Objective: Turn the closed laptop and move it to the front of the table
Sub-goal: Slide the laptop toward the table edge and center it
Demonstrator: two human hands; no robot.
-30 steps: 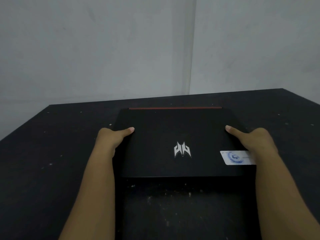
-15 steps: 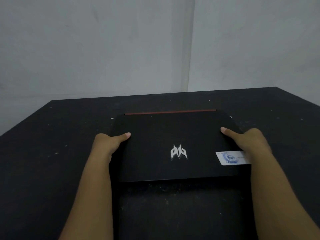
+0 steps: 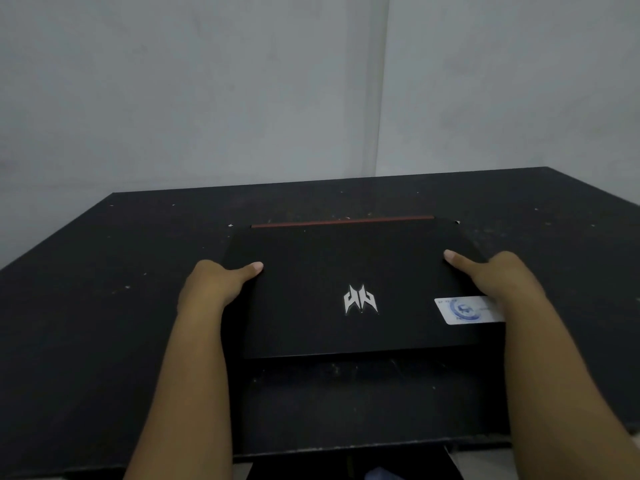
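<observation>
A closed black laptop [image 3: 346, 268] with a silver logo and a white sticker near its right front corner lies on the black table [image 3: 86, 306], its red-trimmed hinge edge facing away. My left hand [image 3: 214, 289] grips its left side, thumb on the lid. My right hand [image 3: 498, 278] grips the right side, thumb on the lid, partly covering the sticker. The fingers under the edges are hidden. The front edge looks slightly raised, casting a shadow on the table.
The table's front edge [image 3: 346, 448] runs just below the laptop's shadow. Grey walls [image 3: 207, 98] meet in a corner behind the table. Small white specks dot the tabletop.
The laptop has shifted a little nearer to me and tilted slightly, with both hands keeping their grip. The view has dropped, showing the table's front edge.
</observation>
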